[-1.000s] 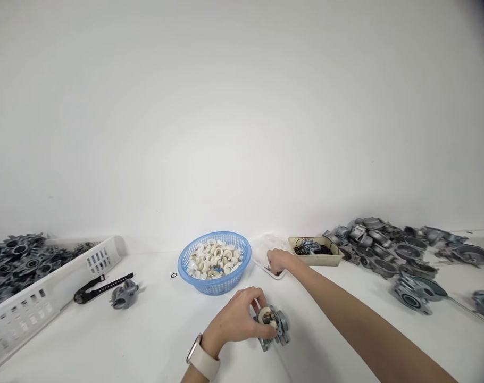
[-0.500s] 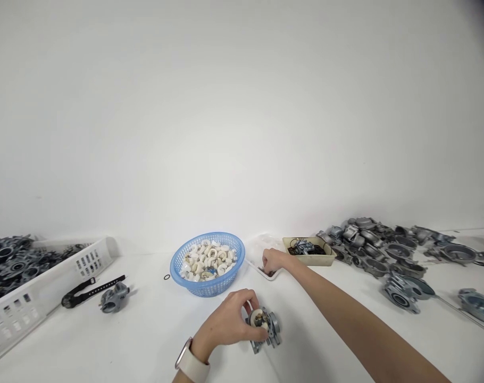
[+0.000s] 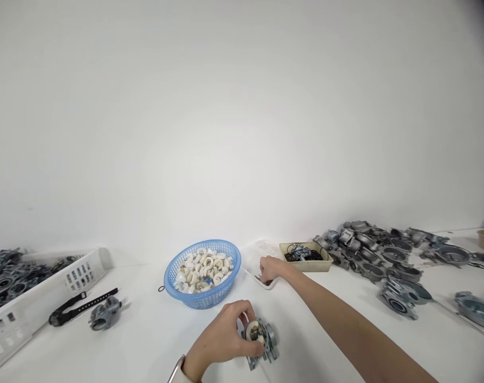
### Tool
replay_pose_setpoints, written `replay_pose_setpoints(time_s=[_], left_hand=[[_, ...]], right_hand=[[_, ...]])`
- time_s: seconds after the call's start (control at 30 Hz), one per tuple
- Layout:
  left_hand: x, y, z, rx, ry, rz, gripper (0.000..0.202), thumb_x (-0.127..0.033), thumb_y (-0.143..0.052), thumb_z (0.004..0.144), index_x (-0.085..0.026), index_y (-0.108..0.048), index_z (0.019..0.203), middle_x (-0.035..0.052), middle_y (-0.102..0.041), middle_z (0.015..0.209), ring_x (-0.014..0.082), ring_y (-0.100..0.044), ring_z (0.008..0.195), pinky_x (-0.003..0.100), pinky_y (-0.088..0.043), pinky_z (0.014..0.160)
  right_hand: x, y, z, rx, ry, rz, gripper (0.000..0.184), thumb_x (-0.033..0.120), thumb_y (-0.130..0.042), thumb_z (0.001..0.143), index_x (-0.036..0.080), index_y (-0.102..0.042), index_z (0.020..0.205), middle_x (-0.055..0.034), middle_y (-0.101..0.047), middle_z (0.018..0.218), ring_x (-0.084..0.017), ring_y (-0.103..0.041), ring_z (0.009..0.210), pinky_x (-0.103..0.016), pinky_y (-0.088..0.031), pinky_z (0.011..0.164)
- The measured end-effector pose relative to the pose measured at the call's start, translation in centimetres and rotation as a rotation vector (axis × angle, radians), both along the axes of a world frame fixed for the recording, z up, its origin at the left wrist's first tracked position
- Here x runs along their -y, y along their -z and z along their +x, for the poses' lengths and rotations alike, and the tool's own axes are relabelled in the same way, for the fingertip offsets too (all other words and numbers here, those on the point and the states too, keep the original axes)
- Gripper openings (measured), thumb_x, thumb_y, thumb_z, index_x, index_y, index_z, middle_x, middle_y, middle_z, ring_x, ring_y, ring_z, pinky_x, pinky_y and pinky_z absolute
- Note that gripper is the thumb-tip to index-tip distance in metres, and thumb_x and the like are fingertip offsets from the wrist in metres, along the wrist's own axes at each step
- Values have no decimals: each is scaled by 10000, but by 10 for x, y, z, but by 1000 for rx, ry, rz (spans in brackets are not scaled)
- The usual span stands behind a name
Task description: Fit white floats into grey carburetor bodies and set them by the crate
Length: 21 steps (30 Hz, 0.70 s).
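My left hand is closed around a small grey metal carburettor body with a pale ring on top, steadying it on the white table. My right hand reaches forward into a small white tray of tiny dark parts, its fingers curled in a pinch over the tray's near corner. What the fingers hold is too small to make out. A blue basket of white rings stands just left of that tray.
A beige tray with dark parts sits right of the white tray. Grey metal castings are heaped at the right. A white slotted crate of dark castings is at the left, with a black strap and a loose carburettor body beside it.
The view has drifted right and up, so everything sits lower and further left. My right hand stays at the white tray, my left hand stays on the carburettor body.
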State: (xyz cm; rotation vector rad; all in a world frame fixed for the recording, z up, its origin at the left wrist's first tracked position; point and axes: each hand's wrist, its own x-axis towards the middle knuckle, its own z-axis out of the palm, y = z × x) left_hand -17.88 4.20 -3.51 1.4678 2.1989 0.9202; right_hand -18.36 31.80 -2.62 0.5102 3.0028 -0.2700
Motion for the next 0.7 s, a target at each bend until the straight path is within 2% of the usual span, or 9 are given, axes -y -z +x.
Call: replay_pose_setpoints(time_s=[0.13, 0.23, 0.53, 0.7], left_hand=[[0, -1, 1, 13, -8, -3, 431, -420, -824, 637, -232, -618, 966, 10, -629, 1025, 222, -542, 973, 300, -442, 800], [0, 0, 1, 11, -13, -9, 428, -413, -822, 634, -235, -622, 968, 6, -631, 1013, 221, -541, 977, 296, -439, 800], [0, -2, 2, 8, -6, -9, 425, -423, -818, 637, -238, -630, 971, -1, -634, 1002, 217, -538, 979, 287, -433, 800], [1, -4, 3, -12, -21, -10, 416, -416, -817, 636, -234, -630, 960, -3, -636, 1002, 214, -537, 977, 288, -429, 814]], right_hand=[[-3, 5, 4, -64, -12, 8, 284, 236, -705, 573, 134, -774, 828, -127, -752, 898, -249, -689, 776, -270, -434, 596], [-6, 8, 6, -99, -29, -15, 254, 224, -711, 570, 132, -761, 801, -118, -746, 865, -236, -676, 762, -257, -413, 580], [-14, 2, 16, -259, -74, -168, 154, 196, -673, 649, 139, -701, 789, -47, -700, 781, -155, -605, 688, -214, -367, 551], [-16, -8, 28, -361, -148, -308, 315, 111, -587, 696, 152, -716, 981, -23, -710, 820, -148, -636, 758, -207, -442, 671]])
